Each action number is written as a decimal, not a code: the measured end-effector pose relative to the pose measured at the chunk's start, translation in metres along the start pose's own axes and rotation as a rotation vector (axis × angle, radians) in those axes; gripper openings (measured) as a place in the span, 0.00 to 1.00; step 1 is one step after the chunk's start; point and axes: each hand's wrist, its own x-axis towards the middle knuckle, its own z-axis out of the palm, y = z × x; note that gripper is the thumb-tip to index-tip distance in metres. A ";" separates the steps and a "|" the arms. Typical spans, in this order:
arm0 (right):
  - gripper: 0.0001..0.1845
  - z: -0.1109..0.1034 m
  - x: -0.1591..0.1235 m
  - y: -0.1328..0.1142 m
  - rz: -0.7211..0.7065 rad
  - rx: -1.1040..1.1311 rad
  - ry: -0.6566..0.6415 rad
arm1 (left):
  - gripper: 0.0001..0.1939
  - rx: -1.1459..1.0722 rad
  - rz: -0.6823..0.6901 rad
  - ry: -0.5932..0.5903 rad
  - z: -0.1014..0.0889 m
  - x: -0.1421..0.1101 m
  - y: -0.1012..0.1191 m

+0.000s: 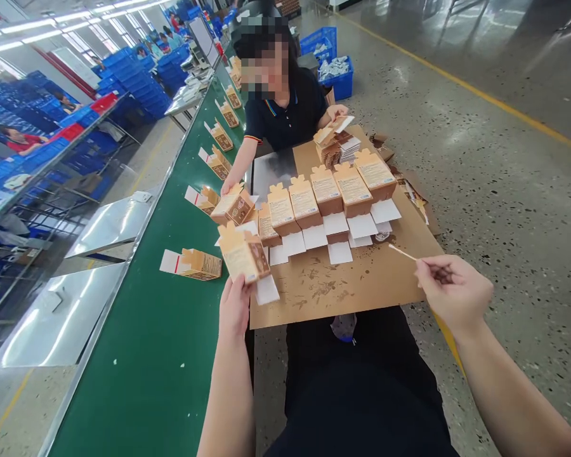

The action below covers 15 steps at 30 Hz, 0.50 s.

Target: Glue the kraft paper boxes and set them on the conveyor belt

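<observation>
Tan-and-brown printed thin-card carton (240,257), at the nine o'clock edge of the flat brown cardboard sheet (390,279), probably light, stiffish but crushable, best held by its side walls; left hand (235,304) grasps its near end. Boxy, scalloped tan flap (228,235) at eleven o'clock, white rectangular flap (267,290) at five. Right hand (454,289), sheet's four o'clock, pinches a slim pale stick (402,252).

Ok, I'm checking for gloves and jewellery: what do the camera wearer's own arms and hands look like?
The left hand and right hand are both ungloved. The forearms are bare, without sleeves in view, and no watch or bracelet shows on either.
</observation>
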 end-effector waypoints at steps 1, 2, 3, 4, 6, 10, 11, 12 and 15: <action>0.12 0.003 0.010 0.005 -0.004 -0.040 -0.015 | 0.30 -0.051 -0.049 -0.028 -0.010 -0.016 -0.006; 0.13 0.006 0.020 0.010 -0.010 -0.086 -0.039 | 0.32 -0.092 -0.102 -0.049 -0.018 -0.030 -0.013; 0.12 0.010 0.031 0.015 -0.016 -0.135 -0.073 | 0.34 -0.116 -0.145 -0.060 -0.023 -0.043 -0.019; 0.11 0.014 0.042 0.019 -0.019 -0.181 -0.119 | 0.36 -0.122 -0.164 -0.064 -0.026 -0.053 -0.024; 0.07 0.024 0.061 0.025 -0.022 -0.262 -0.222 | 0.40 -0.124 -0.163 -0.078 -0.026 -0.068 -0.033; 0.06 0.042 0.086 0.030 -0.037 -0.386 -0.353 | 0.45 -0.133 -0.112 -0.090 -0.011 -0.071 -0.037; 0.07 0.045 0.090 0.030 -0.040 -0.408 -0.375 | 0.46 -0.125 -0.105 -0.089 -0.006 -0.068 -0.037; 0.08 0.045 0.093 0.031 -0.043 -0.420 -0.393 | 0.47 -0.113 -0.104 -0.089 -0.002 -0.064 -0.037; 0.07 0.036 0.094 0.029 -0.052 -0.394 -0.395 | 0.48 -0.077 -0.100 -0.073 0.008 -0.053 -0.041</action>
